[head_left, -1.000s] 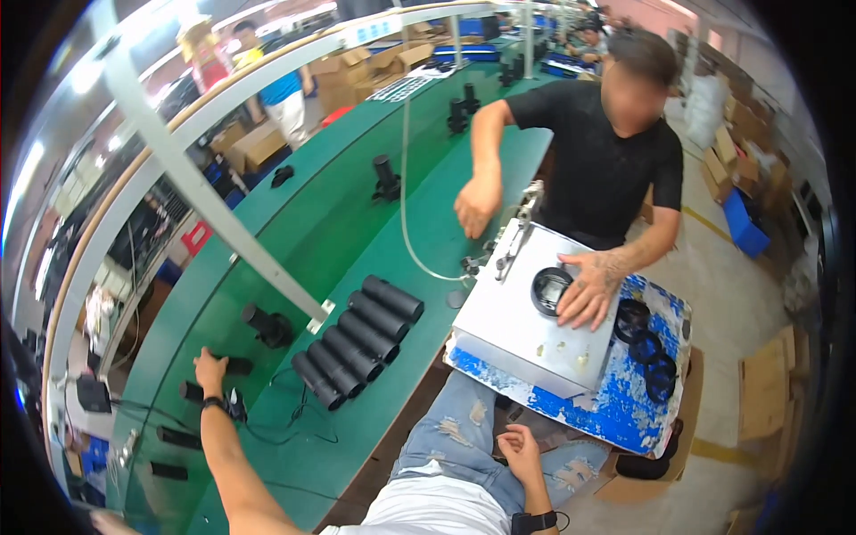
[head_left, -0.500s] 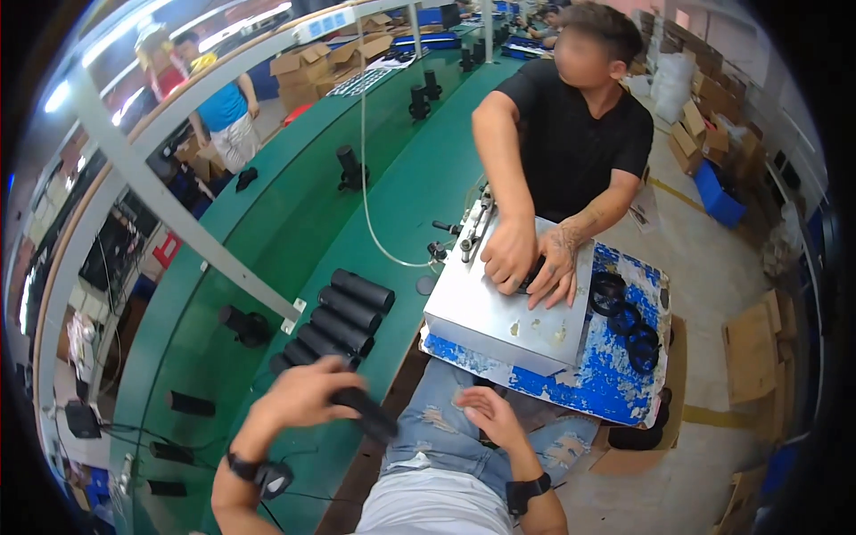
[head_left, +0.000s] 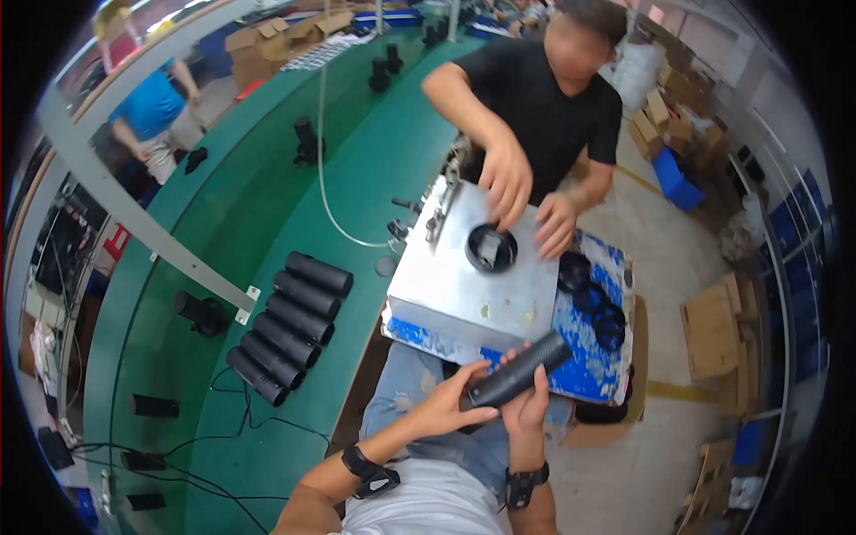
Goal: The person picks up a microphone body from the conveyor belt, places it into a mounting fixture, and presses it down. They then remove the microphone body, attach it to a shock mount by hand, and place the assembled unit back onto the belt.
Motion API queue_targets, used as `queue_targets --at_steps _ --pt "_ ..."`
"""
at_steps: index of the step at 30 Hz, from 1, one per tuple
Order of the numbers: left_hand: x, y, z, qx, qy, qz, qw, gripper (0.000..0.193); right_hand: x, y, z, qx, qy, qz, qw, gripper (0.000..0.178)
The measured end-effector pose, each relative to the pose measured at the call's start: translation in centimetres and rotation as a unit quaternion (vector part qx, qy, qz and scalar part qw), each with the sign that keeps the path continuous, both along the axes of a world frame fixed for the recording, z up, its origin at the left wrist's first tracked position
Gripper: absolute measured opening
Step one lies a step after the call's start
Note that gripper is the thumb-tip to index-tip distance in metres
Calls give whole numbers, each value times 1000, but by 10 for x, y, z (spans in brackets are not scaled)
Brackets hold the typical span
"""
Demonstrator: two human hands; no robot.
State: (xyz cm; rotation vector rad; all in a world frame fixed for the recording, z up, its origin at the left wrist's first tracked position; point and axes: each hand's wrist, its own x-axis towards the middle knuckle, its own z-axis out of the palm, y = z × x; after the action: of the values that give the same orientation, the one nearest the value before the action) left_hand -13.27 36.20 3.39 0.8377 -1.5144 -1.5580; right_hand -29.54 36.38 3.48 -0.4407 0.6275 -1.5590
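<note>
Both my hands hold one black cylindrical tube (head_left: 522, 371), tilted up to the right above my lap. My left hand (head_left: 452, 399) grips its lower left end, thumb and fingers around it. My right hand (head_left: 528, 401) wraps the middle from below, with the thumb along the near side. Just beyond the tube stands a silver metal box (head_left: 446, 308). A black ring (head_left: 491, 249) lies on top of that box, and a co-worker's hand (head_left: 506, 183) touches its far edge. The co-worker's other hand (head_left: 556, 225) rests at the box's right edge.
Several black tubes (head_left: 301, 308) lie in a row on the green bench (head_left: 223, 446) at left. Black wheel-like rings (head_left: 609, 328) sit on a worn blue board (head_left: 580, 379). A slanted metal post (head_left: 169, 227) and a hanging hose (head_left: 323, 169) cross the left side. Cables (head_left: 192, 477) trail over the bench.
My left hand has brought the tube rightward from beside the row, and my right hand has closed on it too. The co-worker's hands have parted, uncovering the black ring. The view has shifted.
</note>
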Motion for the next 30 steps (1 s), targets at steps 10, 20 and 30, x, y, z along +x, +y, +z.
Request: queue_targets --at_steps 10,20,30 --pt "20 -18 40 36 152 78 985 68 -3 -34 37 -147 -29 43 988 64" --pt "35 -47 20 273 208 -80 936 48 -13 -47 50 -184 12 28 982 72" --pt "22 -56 3 369 204 -129 898 64 -24 -120 62 -407 77 208 886 66"
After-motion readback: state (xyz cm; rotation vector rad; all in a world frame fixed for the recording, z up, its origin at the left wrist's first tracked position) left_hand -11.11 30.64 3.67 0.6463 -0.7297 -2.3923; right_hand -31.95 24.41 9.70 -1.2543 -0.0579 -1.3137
